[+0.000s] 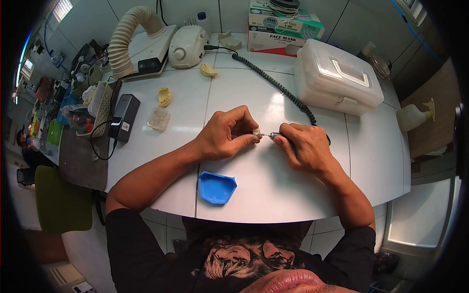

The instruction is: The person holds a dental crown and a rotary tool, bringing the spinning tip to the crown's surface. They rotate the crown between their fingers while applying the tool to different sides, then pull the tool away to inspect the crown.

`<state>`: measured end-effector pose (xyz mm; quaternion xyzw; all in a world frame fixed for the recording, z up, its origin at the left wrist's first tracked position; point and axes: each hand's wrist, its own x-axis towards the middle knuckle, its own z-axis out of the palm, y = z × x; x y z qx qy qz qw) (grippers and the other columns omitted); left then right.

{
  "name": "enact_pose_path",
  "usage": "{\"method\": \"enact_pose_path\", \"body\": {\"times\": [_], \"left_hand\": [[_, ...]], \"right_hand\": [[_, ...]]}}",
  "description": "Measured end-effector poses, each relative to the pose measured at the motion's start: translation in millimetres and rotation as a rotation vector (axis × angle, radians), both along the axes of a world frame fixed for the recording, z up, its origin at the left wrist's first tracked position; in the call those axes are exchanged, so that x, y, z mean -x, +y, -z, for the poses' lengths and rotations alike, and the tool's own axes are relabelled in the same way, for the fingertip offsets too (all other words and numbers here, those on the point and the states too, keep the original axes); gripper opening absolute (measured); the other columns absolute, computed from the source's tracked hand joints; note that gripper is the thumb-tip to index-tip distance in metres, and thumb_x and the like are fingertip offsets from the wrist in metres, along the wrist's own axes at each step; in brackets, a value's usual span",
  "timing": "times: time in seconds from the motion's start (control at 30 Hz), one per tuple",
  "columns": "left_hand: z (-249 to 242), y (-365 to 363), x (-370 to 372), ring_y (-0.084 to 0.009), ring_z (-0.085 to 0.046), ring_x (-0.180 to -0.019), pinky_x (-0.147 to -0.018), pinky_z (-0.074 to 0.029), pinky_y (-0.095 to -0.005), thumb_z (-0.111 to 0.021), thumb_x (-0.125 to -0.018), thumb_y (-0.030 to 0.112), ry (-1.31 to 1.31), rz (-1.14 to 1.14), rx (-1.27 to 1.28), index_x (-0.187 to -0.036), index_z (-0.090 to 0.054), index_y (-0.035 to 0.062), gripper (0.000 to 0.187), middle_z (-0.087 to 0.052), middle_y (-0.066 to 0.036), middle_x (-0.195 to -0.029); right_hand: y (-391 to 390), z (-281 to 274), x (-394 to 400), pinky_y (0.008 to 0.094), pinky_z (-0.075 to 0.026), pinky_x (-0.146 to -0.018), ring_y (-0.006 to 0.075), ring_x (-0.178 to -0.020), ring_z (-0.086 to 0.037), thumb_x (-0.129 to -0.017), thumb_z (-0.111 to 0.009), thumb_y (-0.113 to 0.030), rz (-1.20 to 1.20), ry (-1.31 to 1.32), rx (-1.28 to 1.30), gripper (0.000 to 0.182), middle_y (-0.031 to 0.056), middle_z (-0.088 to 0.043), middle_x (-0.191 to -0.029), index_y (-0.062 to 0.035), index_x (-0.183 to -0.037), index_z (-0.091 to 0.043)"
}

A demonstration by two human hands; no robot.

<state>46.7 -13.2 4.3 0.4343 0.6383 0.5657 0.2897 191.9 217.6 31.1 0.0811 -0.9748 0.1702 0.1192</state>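
My left hand [227, 134] is closed, thumb and fingers pinching a small whitish piece [256, 131] whose exact kind I cannot tell. My right hand [309, 149] wraps round a rotary handpiece [275, 135], its thin metal bur pointing left, with the tip right at the piece. From the handpiece's side, a black coiled cord [278, 85] runs up to a white micromotor control box [188, 47]. Nearer my body, below the left hand, lies an open blue plastic box [217, 189]. A small clear box [159, 119] and a yellowish dental cast [165, 96] lie beyond my left forearm.
A second yellowish cast [208, 71] lies farther back. Along the wall stand a dust extractor with a ribbed hose [129, 36], face mask boxes [283, 36] and a translucent case [339, 78]. At left are a black power adapter [124, 117] and a basket [100, 107].
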Motion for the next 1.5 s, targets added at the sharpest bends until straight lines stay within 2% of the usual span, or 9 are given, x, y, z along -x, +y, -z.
{"method": "enact_pose_path", "body": {"times": [1.5], "left_hand": [[0.3,-1.1,0.5,-0.021,-0.079,-0.106,-0.097,-0.065,-0.0337,-0.072,-0.101,-0.004,0.039,0.002,0.042,-0.111,-0.059,-0.0047,0.017,-0.08,-0.018,-0.108]], "right_hand": [[-0.2,2.8,0.2,0.049,-0.049,-0.058,0.0376,-0.064,-0.067,-0.105,-0.067,-0.032,-0.001,0.012,0.006,0.031,0.0116,-0.068,-0.075,-0.0074,-0.086,-0.065]]}}
